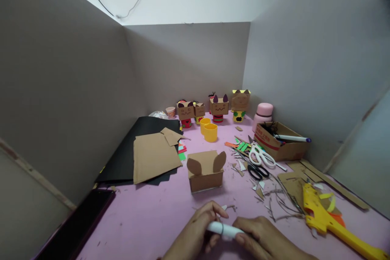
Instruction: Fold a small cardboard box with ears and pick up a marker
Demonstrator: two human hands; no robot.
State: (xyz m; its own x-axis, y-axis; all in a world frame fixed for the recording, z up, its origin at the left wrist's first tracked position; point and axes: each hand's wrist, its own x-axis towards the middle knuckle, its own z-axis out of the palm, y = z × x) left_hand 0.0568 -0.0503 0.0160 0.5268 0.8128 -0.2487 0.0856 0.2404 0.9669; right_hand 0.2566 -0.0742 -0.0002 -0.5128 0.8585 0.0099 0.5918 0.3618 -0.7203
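A white marker pen (224, 229) lies across both hands near the front of the pink table. My left hand (199, 227) is curled around its left end, thumb and forefinger closed on it. The fingers of my right hand (257, 233) grip the other end. A dark ring shows around the pen's middle, between the hands. Just beyond them stands a small cardboard box (207, 180) with two brown ear shapes (194, 166) on its near top edge. Small scraps lie between the box and my hands.
Cardboard sheets (154, 158) lie on black paper (122, 162) at left, near a dark tablet-like device (79, 223). Yellow cups (211, 133) and several box-headed figures (218, 107) stand behind. Scissors (258, 170), a carton (280, 146) and a yellow glue gun (317, 209) are right.
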